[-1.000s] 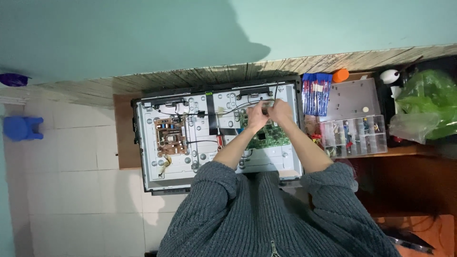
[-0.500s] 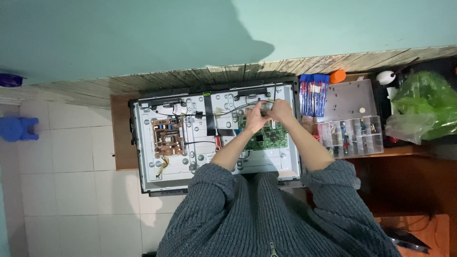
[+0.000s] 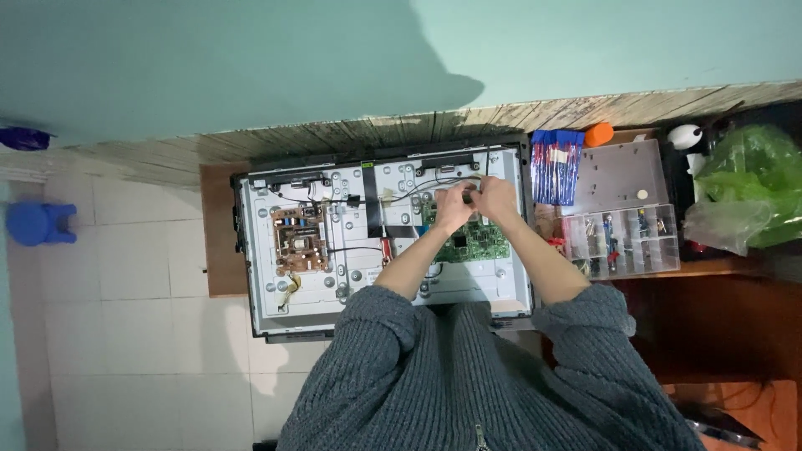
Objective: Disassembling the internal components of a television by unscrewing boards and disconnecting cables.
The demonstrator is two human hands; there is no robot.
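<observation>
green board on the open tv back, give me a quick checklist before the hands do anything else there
1. Both hands over the work: ok, left hand and right hand meet above the green board.
2. Grip on a tool or part: cannot tell, too small.
3. Black cables clear of fingers: cannot tell.
4. Brown board untouched: ok.
5. Parts box open alongside: ok.
6. Metal panel lying flat: ok.
</observation>
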